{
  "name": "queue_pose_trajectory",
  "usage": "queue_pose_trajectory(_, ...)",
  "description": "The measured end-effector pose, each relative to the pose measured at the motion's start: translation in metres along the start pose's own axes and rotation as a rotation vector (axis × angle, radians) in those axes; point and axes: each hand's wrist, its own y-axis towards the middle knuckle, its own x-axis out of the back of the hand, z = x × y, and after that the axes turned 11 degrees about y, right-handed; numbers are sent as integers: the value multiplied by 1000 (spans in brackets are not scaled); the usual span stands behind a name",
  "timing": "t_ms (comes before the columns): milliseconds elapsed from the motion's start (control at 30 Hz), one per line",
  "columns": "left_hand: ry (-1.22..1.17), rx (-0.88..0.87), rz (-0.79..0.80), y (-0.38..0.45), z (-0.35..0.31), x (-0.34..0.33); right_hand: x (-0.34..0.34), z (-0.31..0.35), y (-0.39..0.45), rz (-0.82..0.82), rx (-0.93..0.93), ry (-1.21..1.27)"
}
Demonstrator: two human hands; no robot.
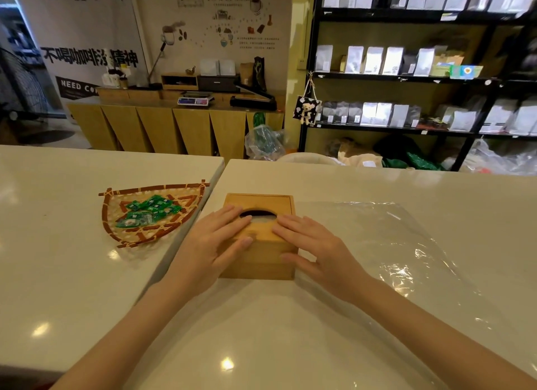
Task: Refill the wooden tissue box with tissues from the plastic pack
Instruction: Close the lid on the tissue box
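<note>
Both hands, left hand (216,241) and right hand (312,244), lie flat with fingers (232,221) spread, gripping nothing, on the lid (258,203) of the wooden tissue box (255,262); push it evenly so it slides shut straight

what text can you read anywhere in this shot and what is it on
"不喝咖啡没精神": large black characters on the white wall banner; the middle characters are partly hidden.
"NEED CO": black strip lower on that banner, cut off.
Poster notes, shelf bag labels, scale display, candy wrappers: too small or blurred.
</note>
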Motion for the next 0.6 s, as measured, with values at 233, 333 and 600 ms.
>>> queue_pose_trajectory(233,175,-102,-178,3,-33,4,17,7,-2,27,-43,-31)
queue_pose_trajectory(333,18,-196,-223,3,-74,-6,46,3,-12,-108,-204,54)
queue_pose_trajectory(600,4,45,489,7,-132,-74,112,-40,-84,-227,-777,-12)
